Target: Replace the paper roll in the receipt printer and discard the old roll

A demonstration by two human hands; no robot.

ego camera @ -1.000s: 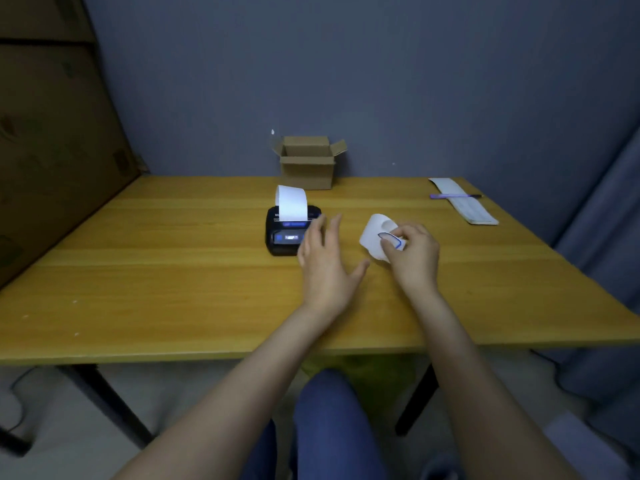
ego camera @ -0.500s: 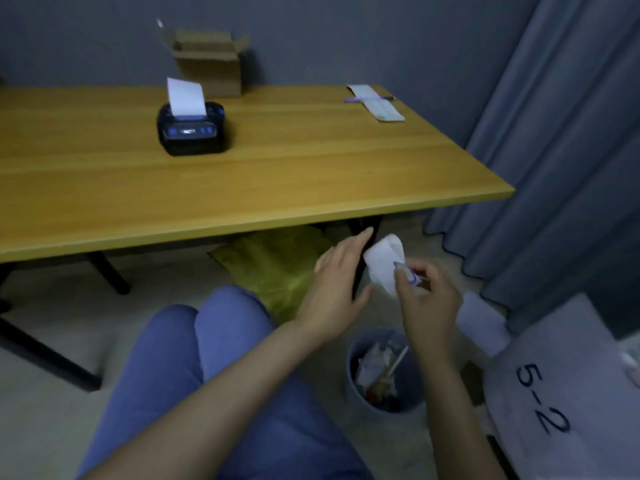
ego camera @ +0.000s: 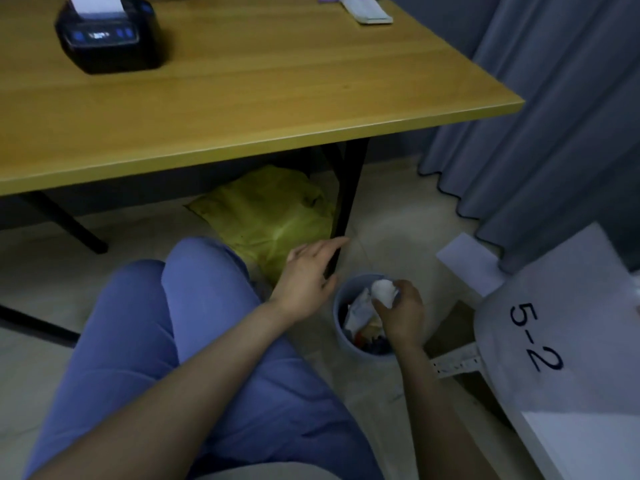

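The old paper roll (ego camera: 383, 291), white and crumpled-looking, sits pinched in the fingers of the right hand (ego camera: 401, 313), directly over the open mouth of the small blue waste bin (ego camera: 341, 308) on the floor. The bin holds scraps of paper and wrappers. At the roll's nine o'clock, just beside the bin's rim, the left hand (ego camera: 306, 277) hovers flat and empty, fingers spread and pointing toward two o'clock. Below both forearms lie the person's blue-trousered legs (ego camera: 166, 327). At the bin's eleven o'clock a yellow-green bag (ego camera: 273, 216) lies under the wooden table (ego camera: 263, 84). Far off at eleven o'clock, on the tabletop, stands the black receipt printer (ego camera: 107, 36), with white paper (ego camera: 95, 3) rising from its slot.
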